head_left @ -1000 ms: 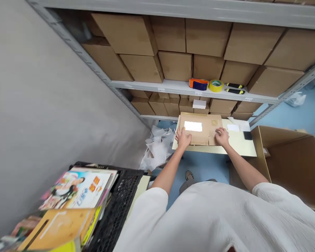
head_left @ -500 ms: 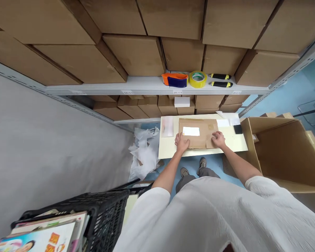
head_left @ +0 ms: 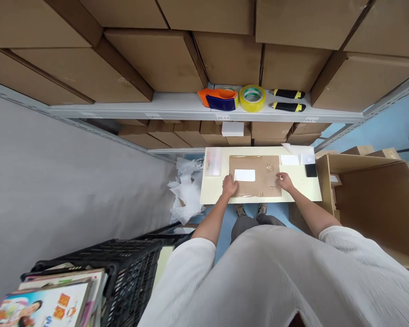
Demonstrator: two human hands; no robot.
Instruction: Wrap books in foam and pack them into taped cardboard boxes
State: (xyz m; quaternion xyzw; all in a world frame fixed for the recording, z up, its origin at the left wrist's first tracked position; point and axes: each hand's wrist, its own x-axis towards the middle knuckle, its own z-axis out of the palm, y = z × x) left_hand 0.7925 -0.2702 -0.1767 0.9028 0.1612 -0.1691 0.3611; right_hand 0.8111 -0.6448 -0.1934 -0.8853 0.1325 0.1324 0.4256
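A flat cardboard package (head_left: pixel 255 188) with a white label (head_left: pixel 244 175) lies on the pale yellow tabletop (head_left: pixel 211 193). Clear tape glints along its near and far edges and near its upper right. My left hand (head_left: pixel 229 185) is closed around the package's left edge, thumb on top. At the right edge my right hand (head_left: pixel 285 181) has thumb and fingers pinched together on the cardboard, beside a cut or seam in the lower right corner. To the right of the package lie a white sheet (head_left: pixel 289 160), a clear plastic sleeve (head_left: pixel 306 156) and a small black object (head_left: pixel 311 170).
A large open carton (head_left: pixel 371 204) stands right of the table. The shelf (head_left: pixel 177 106) ahead holds boxes, an orange-and-blue tape dispenser (head_left: pixel 220 99), a yellow tape roll (head_left: pixel 252 98) and two utility knives (head_left: pixel 288 107). Crumpled white wrapping (head_left: pixel 187 190) and a black crate (head_left: pixel 132 272) of magazines are left.
My right hand has shifted from on top of the lower right flap to the right edge, and the flap now lies flatter. My left hand grips the left edge more closely.
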